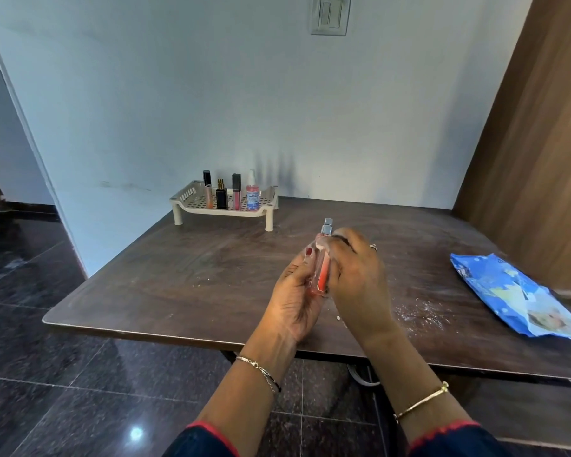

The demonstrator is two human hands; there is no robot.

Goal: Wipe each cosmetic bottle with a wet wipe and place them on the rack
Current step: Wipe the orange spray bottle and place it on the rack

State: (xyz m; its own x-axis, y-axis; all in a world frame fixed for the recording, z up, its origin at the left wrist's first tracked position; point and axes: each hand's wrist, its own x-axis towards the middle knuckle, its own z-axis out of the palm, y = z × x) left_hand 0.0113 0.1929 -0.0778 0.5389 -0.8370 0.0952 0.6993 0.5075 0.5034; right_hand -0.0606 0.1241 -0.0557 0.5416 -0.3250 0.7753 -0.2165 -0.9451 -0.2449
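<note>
So the bottle (pixel 322 268) is held up over the middle of the worktop (pixel 195 275), sandwiched between both hands. It's gripped from the left by the left hand (pixel 295 291), thumb on the front, and the right hand (pixel 356 275) is curled over its right side. A wipe is probably tucked under that palm, but it can't really be made out. The bottle's long axis runs near upright, with the silver cap tipped up and away from the person.

The bit that matters: the rack (pixel 192 206) sits at the far edge, ahead and off to the left, well apart from the hands. Four items are already stood on it, with a spray bottle (pixel 253 194) at the right end and bare grid just beside that. The left hand is the nearer one, so the carry would likely be done with it, cap kept upward. The wipes pack (pixel 515 291) lies off to the right.
</note>
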